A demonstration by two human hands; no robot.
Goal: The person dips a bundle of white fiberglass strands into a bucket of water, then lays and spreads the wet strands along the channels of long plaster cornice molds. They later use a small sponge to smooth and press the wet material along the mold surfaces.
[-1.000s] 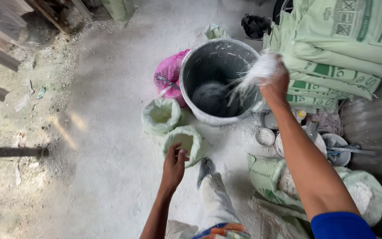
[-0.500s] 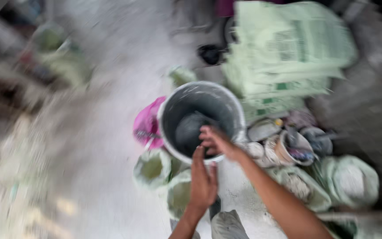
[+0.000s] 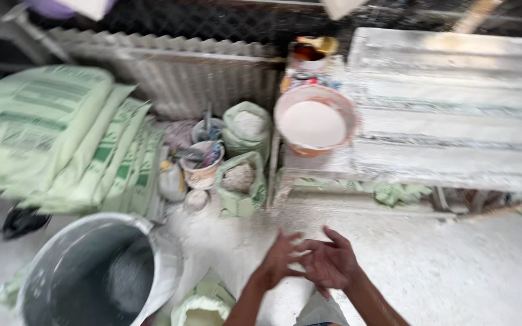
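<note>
My left hand (image 3: 279, 259) and my right hand (image 3: 331, 261) are together in front of me, fingers spread and touching, with nothing in either. They hover over the dusty concrete floor (image 3: 454, 265). A large grey bucket (image 3: 86, 271) with a little powder in its bottom stands at the lower left. An orange basin (image 3: 314, 122) full of white powder rests on the edge of a white-dusted wooden bench (image 3: 454, 108) ahead.
Stacked pale green sacks (image 3: 61, 139) lie at the left. Open bags of powder (image 3: 246, 130), small pots and a cup with tools (image 3: 203, 163) cluster beside the bench. Another open green bag (image 3: 203, 305) sits near my feet. Corrugated sheet lines the back.
The view has swung round from the bucket toward the bench. My right hand has left the bucket and joined my left hand in front of me.
</note>
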